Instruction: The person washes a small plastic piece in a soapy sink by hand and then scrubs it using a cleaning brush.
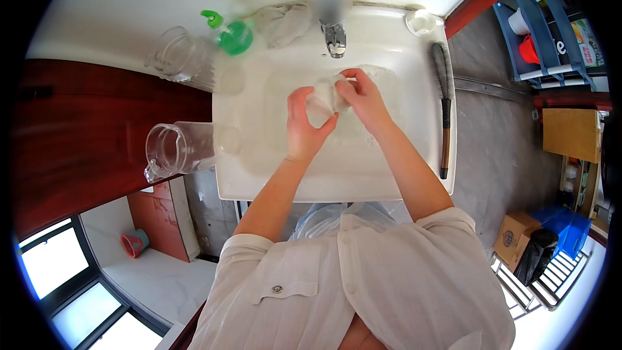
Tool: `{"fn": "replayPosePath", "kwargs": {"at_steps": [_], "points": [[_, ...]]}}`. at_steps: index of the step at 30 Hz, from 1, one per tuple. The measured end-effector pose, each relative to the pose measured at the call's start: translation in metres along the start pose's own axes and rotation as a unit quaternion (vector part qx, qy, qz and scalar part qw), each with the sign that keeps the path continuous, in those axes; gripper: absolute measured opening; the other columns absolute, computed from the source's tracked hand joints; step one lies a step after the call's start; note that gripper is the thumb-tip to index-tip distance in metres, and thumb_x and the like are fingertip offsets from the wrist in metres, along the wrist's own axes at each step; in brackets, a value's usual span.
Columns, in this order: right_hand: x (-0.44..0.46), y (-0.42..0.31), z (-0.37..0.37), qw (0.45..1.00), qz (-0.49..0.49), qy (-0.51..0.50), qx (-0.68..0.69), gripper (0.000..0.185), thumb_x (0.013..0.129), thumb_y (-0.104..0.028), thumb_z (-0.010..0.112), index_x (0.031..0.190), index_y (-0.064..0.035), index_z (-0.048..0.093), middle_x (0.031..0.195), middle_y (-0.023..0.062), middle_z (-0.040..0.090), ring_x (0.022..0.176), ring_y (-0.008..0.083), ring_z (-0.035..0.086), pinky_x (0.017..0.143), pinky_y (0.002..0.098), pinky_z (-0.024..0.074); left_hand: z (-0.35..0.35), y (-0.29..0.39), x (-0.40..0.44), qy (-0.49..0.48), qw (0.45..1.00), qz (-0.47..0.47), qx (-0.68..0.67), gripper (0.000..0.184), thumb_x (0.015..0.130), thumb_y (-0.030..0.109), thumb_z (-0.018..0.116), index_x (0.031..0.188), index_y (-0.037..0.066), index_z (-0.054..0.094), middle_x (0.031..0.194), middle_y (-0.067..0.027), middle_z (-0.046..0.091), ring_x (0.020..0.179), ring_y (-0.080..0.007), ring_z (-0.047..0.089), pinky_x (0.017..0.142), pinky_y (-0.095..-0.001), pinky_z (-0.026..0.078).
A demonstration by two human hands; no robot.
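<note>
Over the basin of the white sink [259, 175], both of my hands are raised close together. My left hand [306, 126] curls its fingers and thumb round a small whitish cup [320, 102], which looks tilted. My right hand [364, 98] pinches a pale, soft-looking cloth [340, 98] against the cup's right side. The cup's far edge and part of the cloth are hard to make out against the white basin. Just beyond my hands is the metal faucet [334, 39]; whether water runs from it I cannot tell.
Two clear glass pitchers [170, 149] stand at the sink's left edge. Behind are a green soap bottle [234, 37] and a crumpled whitish cloth [283, 24]. A small white cup [421, 23] sits at the back right corner. A long-handled brush [444, 91] lies along the right rim.
</note>
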State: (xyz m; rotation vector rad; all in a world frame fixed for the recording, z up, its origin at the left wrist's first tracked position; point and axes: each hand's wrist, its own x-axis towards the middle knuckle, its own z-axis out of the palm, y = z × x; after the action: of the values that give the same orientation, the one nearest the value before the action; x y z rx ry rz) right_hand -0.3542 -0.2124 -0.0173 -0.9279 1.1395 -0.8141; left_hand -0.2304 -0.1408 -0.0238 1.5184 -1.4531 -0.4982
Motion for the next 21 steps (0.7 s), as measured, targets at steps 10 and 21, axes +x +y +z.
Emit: {"fn": "replayPosePath", "kwargs": {"at_steps": [10, 21], "points": [[0.017, 0.009, -0.012, 0.996, -0.046, 0.008, -0.077, 0.022, 0.084, -0.018, 0.054, 0.102, -0.0053, 0.051, 0.088, 0.0117, 0.061, 0.078, 0.0255, 0.060, 0.070, 0.0325, 0.0479, -0.003, -0.008, -0.002, -0.041, 0.923, -0.237, -0.299, 0.069, 0.064, 0.005, 0.073, 0.123, 0.007, 0.037, 0.113, -0.0078, 0.043, 0.095, -0.0171, 0.052, 0.081, -0.0295, 0.045], [0.015, 0.010, -0.002, 0.958, -0.107, 0.052, -0.260, 0.023, 0.084, -0.018, 0.054, 0.103, -0.0043, 0.050, 0.097, 0.0130, 0.059, 0.080, 0.0292, 0.060, 0.071, 0.0366, 0.0463, -0.013, 0.003, 0.001, -0.095, 0.915, -0.255, -0.299, 0.060, 0.074, 0.004, 0.058, 0.127, 0.012, 0.033, 0.114, -0.0064, 0.041, 0.078, -0.0145, 0.051, 0.073, -0.0303, 0.046]]}}
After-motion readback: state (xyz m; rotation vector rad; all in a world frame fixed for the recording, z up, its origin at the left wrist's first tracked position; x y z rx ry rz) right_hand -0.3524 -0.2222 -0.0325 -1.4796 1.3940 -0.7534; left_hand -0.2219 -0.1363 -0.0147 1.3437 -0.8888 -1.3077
